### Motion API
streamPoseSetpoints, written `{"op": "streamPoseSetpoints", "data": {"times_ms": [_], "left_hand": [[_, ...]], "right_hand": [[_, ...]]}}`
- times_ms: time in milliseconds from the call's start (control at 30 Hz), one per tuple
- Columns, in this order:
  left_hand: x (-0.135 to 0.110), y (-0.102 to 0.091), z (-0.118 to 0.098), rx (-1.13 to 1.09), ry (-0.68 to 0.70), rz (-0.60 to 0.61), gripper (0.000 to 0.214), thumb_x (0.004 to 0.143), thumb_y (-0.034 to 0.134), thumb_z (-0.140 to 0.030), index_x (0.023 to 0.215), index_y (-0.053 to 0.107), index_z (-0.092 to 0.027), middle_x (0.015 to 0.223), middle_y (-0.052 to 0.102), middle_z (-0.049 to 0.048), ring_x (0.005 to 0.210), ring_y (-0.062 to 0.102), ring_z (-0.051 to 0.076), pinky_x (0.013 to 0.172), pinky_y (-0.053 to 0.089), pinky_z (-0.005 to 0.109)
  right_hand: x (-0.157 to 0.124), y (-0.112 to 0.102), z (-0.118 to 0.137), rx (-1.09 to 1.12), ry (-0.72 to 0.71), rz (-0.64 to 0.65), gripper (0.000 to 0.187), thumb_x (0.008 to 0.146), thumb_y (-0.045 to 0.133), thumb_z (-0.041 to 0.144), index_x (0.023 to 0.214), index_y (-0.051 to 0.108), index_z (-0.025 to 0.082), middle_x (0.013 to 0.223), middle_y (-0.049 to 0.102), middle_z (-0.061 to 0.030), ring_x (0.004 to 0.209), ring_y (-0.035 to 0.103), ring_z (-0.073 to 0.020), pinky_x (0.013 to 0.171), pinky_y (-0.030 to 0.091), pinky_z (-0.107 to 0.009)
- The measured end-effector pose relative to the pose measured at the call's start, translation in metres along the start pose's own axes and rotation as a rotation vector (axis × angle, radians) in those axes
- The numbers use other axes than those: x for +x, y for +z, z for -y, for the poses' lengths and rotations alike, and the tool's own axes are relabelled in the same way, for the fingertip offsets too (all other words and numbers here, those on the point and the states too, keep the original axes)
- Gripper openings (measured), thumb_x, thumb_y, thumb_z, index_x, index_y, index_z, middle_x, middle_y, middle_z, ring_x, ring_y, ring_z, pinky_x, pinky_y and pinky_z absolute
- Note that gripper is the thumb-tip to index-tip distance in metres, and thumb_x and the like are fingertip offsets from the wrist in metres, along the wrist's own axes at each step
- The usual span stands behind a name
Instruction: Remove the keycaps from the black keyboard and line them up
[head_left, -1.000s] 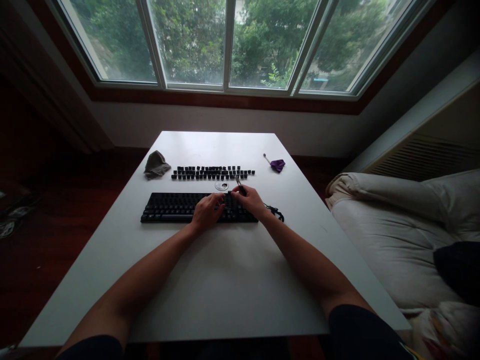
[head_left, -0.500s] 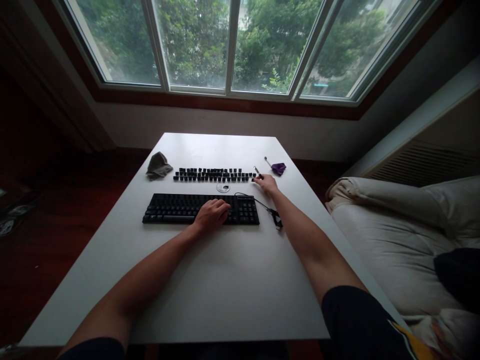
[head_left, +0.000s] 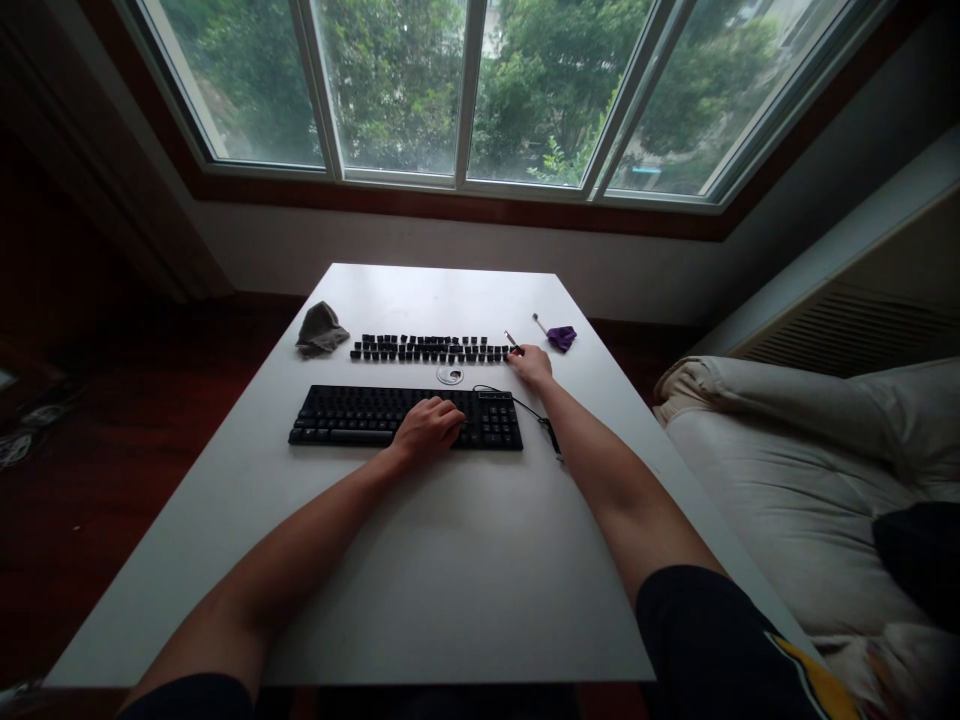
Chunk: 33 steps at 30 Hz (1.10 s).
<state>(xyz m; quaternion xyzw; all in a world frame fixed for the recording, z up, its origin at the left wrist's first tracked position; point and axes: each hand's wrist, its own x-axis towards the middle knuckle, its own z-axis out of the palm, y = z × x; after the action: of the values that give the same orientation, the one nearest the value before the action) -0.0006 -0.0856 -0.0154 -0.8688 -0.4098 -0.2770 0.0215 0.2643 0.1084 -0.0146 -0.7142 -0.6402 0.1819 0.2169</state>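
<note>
A black keyboard (head_left: 341, 412) lies across the white table. My left hand (head_left: 427, 430) rests on it, left of the number pad, palm down with its fingers laid over the keys. Beyond the keyboard, loose black keycaps (head_left: 420, 350) stand in rows. At the right end of these rows, my right hand (head_left: 534, 366) is closed on a slim dark tool with a light metal tip (head_left: 510, 338), which points up and left. Its fingertips are beside the last keycaps; whether they also pinch one I cannot tell. A small round clear dish (head_left: 450, 375) lies between keyboard and keycaps.
A crumpled grey cloth (head_left: 321, 330) lies at the left edge. On the right are a purple cloth (head_left: 561, 338) and a thin brush-like stick (head_left: 540, 324). The keyboard's cable (head_left: 529, 410) runs under my right forearm. A pale sofa (head_left: 787, 480) stands right of the table (head_left: 450, 590).
My right hand has shifted slightly up toward the end of the keycap row. The left hand stays on the keyboard. The whole view has moved a little.
</note>
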Motion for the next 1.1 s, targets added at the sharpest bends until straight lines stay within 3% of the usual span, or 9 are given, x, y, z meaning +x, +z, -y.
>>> {"op": "streamPoseSetpoints", "data": {"times_ms": [167,300,433,567,700,800,933,1100], "left_hand": [[-0.001,0.001,0.002,-0.004,0.003,0.003,0.018,0.095,0.052,-0.025,0.100,0.069,-0.023,0.097,0.067,0.0075,0.089,0.058,0.021,0.081,0.047,0.038],[-0.001,0.000,0.000,0.015,0.017,0.024,0.017,0.093,0.055,-0.027,0.106,0.067,-0.023,0.101,0.067,0.0073,0.092,0.058,0.022,0.081,0.046,0.038],[0.000,-0.004,-0.004,0.038,0.050,0.072,0.027,0.093,0.058,-0.034,0.117,0.064,-0.023,0.108,0.066,0.0086,0.097,0.059,0.024,0.083,0.045,0.040],[0.001,-0.007,-0.005,0.031,0.091,0.118,0.038,0.091,0.061,-0.044,0.124,0.061,-0.024,0.116,0.064,0.0098,0.103,0.058,0.026,0.086,0.044,0.041],[0.002,-0.008,-0.002,0.035,0.107,0.159,0.040,0.089,0.064,-0.046,0.123,0.061,-0.025,0.118,0.062,0.0102,0.105,0.057,0.026,0.086,0.045,0.041],[0.004,-0.010,0.000,0.047,0.104,0.188,0.038,0.088,0.066,-0.046,0.119,0.063,-0.025,0.116,0.061,0.0100,0.103,0.056,0.026,0.086,0.044,0.040],[0.009,-0.018,0.003,0.040,0.082,0.256,0.038,0.083,0.071,-0.045,0.114,0.062,-0.025,0.116,0.059,0.0088,0.102,0.055,0.026,0.087,0.044,0.040],[0.012,-0.030,0.005,0.050,0.042,0.350,0.038,0.078,0.074,-0.044,0.106,0.059,-0.024,0.113,0.058,0.0077,0.101,0.054,0.026,0.087,0.043,0.039]], "right_hand": [[-0.007,-0.002,0.003,0.072,0.012,-0.081,0.034,0.088,0.058,0.047,0.100,0.069,0.018,0.102,0.073,-0.0141,0.095,0.064,-0.0251,0.080,0.045,-0.031],[-0.021,-0.007,0.010,0.313,-0.027,-0.160,0.036,0.094,0.046,0.049,0.105,0.061,0.019,0.094,0.071,-0.0105,0.083,0.063,-0.0217,0.075,0.046,-0.030],[-0.048,-0.014,0.022,0.635,-0.158,-0.026,0.039,0.093,0.042,0.052,0.102,0.062,0.020,0.084,0.068,-0.0050,0.073,0.060,-0.0167,0.067,0.048,-0.027],[-0.078,-0.020,0.030,0.678,-0.331,-0.001,0.037,0.084,0.058,0.051,0.098,0.072,0.019,0.097,0.067,-0.0056,0.084,0.058,-0.0170,0.076,0.049,-0.030],[-0.098,-0.020,0.029,0.752,-0.387,0.139,0.040,0.080,0.067,0.050,0.105,0.073,0.020,0.088,0.065,-0.0030,0.078,0.056,-0.0160,0.074,0.048,-0.031],[-0.100,-0.018,0.024,0.836,-0.393,0.222,0.039,0.076,0.073,0.048,0.104,0.072,0.020,0.080,0.063,-0.0001,0.068,0.054,-0.0131,0.066,0.048,-0.029],[-0.094,-0.016,0.014,0.917,-0.403,0.272,0.035,0.079,0.071,0.048,0.097,0.069,0.019,0.084,0.067,-0.0027,0.068,0.059,-0.0138,0.058,0.048,-0.027],[-0.091,-0.012,0.009,0.780,-0.440,0.341,0.034,0.080,0.070,0.049,0.097,0.068,0.019,0.077,0.068,-0.0027,0.064,0.061,-0.0149,0.054,0.047,-0.026]]}}
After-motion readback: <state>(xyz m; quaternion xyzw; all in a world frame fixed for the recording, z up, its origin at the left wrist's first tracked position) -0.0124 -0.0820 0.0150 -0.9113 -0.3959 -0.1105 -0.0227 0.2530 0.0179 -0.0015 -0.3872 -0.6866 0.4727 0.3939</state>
